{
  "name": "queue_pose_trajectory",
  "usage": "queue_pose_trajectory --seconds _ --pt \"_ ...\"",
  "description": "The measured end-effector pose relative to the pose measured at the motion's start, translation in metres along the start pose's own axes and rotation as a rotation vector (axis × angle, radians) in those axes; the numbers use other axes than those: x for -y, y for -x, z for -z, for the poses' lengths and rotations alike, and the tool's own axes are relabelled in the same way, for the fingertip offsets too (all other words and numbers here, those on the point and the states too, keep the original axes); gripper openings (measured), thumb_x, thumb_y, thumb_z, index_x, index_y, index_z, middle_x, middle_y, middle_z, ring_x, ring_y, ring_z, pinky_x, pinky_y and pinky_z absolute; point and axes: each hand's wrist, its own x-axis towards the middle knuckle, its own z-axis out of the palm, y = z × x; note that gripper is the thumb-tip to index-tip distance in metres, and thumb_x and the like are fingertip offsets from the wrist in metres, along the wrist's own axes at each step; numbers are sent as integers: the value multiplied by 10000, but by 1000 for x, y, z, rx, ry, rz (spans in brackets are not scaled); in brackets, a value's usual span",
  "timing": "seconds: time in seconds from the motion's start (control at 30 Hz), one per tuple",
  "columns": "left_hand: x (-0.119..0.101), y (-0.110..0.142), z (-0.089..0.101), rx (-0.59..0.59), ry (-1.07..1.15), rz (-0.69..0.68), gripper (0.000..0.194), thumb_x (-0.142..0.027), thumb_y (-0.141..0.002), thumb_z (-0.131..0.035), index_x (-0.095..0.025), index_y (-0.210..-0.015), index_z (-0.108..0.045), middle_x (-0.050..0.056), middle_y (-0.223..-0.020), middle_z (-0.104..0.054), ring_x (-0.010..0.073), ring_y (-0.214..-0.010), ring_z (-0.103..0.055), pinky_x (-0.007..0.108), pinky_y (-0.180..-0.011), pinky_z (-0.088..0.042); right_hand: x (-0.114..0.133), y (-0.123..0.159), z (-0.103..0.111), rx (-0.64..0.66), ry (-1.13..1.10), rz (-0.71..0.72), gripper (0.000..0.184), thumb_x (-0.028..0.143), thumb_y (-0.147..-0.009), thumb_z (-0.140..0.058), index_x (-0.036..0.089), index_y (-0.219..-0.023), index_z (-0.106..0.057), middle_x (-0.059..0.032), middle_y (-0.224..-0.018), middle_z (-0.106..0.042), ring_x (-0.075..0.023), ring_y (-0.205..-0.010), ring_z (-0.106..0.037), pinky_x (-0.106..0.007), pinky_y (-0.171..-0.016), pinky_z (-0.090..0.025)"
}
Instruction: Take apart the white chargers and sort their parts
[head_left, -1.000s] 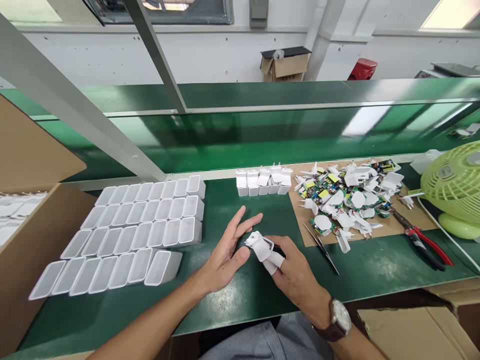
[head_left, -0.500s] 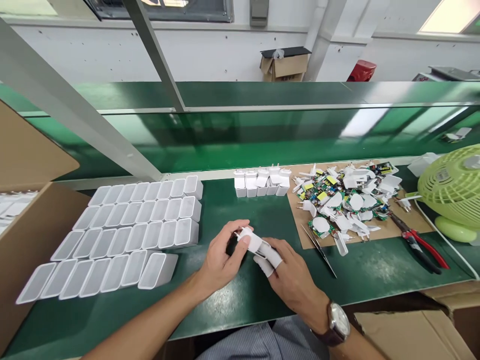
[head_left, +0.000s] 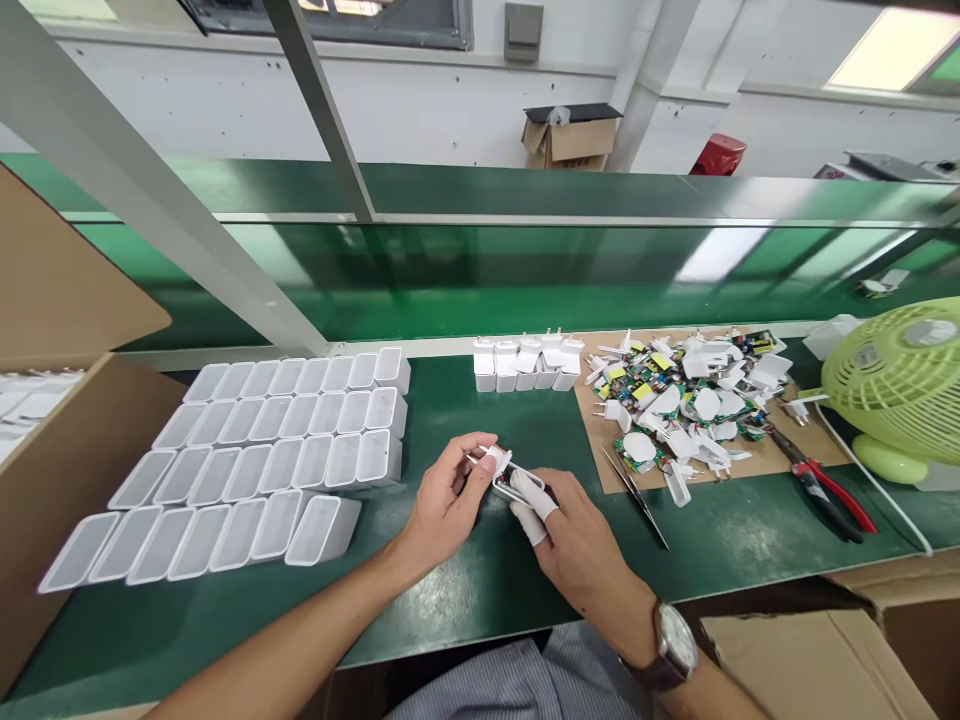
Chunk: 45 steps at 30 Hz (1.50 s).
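Over the green bench, my left hand (head_left: pixel 444 505) pinches a white plug head (head_left: pixel 495 459) with pins pointing left. My right hand (head_left: pixel 581 545) wears white finger cots on two fingers and a watch on the wrist. Its fingers are around a white charger casing (head_left: pixel 504 488), whose rim is against the plug head. Dark parts show between the two pieces; the fingers hide most of the casing. Rows of open white casings (head_left: pixel 322 530) stand to the left. Beyond my hands sits a group of casings with plug heads (head_left: pixel 526 365) on top.
At right, cardboard (head_left: pixel 600 465) bears a heap of plug heads with circuit boards (head_left: pixel 679 400). Tweezers (head_left: pixel 636 497) and red-handled pliers (head_left: pixel 821 485) lie close by. A green fan (head_left: pixel 892 375) stands at far right, a carton (head_left: pixel 112 440) at far left.
The plug head and casing have tilted, so the casing's rim and dark inner parts now show. Both hands stay almost in place; the view has shifted slightly.
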Motion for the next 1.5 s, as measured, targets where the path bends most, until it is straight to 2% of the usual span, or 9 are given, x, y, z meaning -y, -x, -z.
queue_pose_trajectory --seconds 0.23,0.4,0.47,0.57,1.07,1.13,1.23,1.33,1.5 --pt "2 -1 1 25 68 -46 344 -425 -1047 -558 -232 -1332 -549 58 -1078 -687 169 -941 -689 317 -869 -570 -2 1 -4 -37 -242 -136 274 197 -1036 -544 206 -1279 -671 -151 -1182 -696 -288 -1082 -661 -485 -937 -593" --pt "5 7 2 139 2 -362 919 -339 -801 -890 -287 -1542 -350 141 -1389 -609 275 -1224 -648 453 -1073 -532 5 -10 -3 -71 -1106 -738 336 469 -938 -691 226 -1165 -736 -113 -1100 -753 -286 -957 -735 -461 -856 -632" --pt "4 11 0 108 -97 -471 890 -266 -823 -861 -300 -1552 -352 137 -1399 -618 276 -1246 -638 470 -1086 -524 11 -15 -1 -51 -1423 -920 392 538 -851 -766 208 -1062 -760 -99 -978 -777 -288 -859 -749 -444 -776 -643" --pt "2 15 -3 48 -150 -569 792 -223 -882 -782 -285 -1547 -358 137 -1360 -652 267 -1212 -657 480 -1053 -546 21 -19 3 -68 -1580 -976 388 497 -752 -853 189 -972 -771 -92 -907 -787 -294 -841 -754 -433 -759 -641" --pt "-1 13 -2 88 -128 -605 811 -215 -891 -768 -273 -1571 -330 159 -1412 -620 286 -1291 -619 481 -1081 -530 23 -18 2 -92 -1541 -938 381 526 -846 -769 189 -1023 -737 -91 -963 -779 -274 -812 -757 -440 -747 -642" --pt "-3 13 0 112 -151 -594 803 -317 -881 -812 -266 -1553 -376 163 -1395 -621 304 -1286 -616 495 -1081 -535 19 -12 -1 -115 -1406 -890 371 521 -899 -709 196 -1076 -721 -100 -1016 -775 -271 -858 -754 -441 -771 -641" --pt "-6 11 3 153 -216 -621 764 -462 -859 -829 -244 -1503 -480 181 -1406 -598 333 -1305 -602 522 -1095 -534 11 0 -5 -211 -956 -705 326 422 -946 -666 207 -1191 -679 -119 -1169 -737 -261 -994 -730 -436 -868 -624" --pt "-5 10 2 180 -276 -638 536 -413 -931 -759 -248 -1412 -594 179 -1447 -566 325 -1333 -595 509 -1097 -546 5 11 -8 -271 -498 -509 279 317 -926 -681 211 -1181 -643 -120 -1180 -709 -245 -1001 -704 -423 -887 -605" --pt "-4 5 -2 183 -294 -610 183 -274 -956 -730 -212 -1126 -700 166 -1451 -593 302 -1331 -610 480 -1088 -550 2 14 -14 -267 -354 -466 482 293 -852 -714 187 -1292 -547 -100 -1058 -694 -219 -816 -669 -391 -733 -606"
